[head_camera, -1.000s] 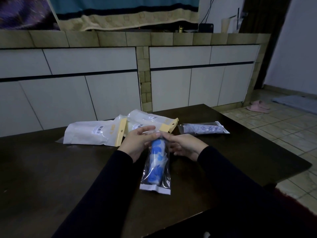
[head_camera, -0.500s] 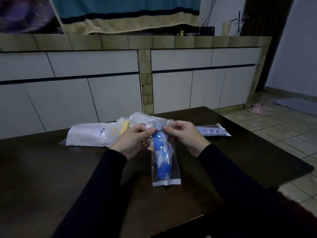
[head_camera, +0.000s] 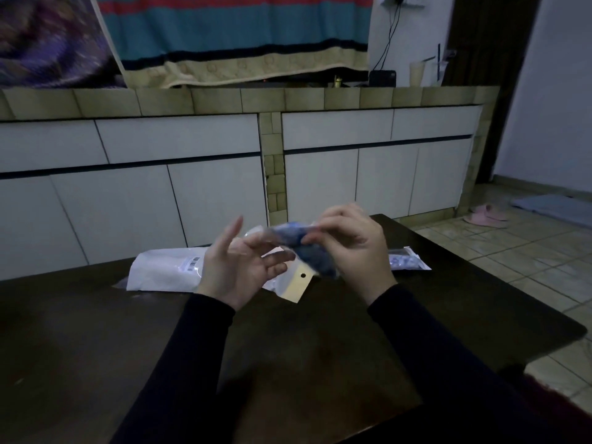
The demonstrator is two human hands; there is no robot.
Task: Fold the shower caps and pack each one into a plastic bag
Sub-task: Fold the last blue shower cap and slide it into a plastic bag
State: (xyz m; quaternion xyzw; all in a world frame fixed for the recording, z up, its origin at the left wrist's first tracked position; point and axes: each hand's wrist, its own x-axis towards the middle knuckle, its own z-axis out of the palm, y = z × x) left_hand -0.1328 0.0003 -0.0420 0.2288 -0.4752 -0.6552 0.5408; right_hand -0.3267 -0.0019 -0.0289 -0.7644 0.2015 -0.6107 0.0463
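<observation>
Moved: the bagged cap (head_camera: pixel 312 251), hanging upright half a second ago, now lies lifted and slanted above the table (head_camera: pixel 96 331).
Right hand (head_camera: pixel 352 245): fingers pinched on the bag's upper end.
Left hand (head_camera: pixel 237 267): fingers spread, touching the bag at most lightly.
Axis: runs down-right from left hand toward right wrist.
Finished packet (head_camera: pixel 405 261): rests just beyond the right hand, likely the drop spot.

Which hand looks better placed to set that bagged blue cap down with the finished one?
Probably the right hand: it already grips the bagged blue cap, and the finished pack lies just beside it. The left hand is open.
</observation>
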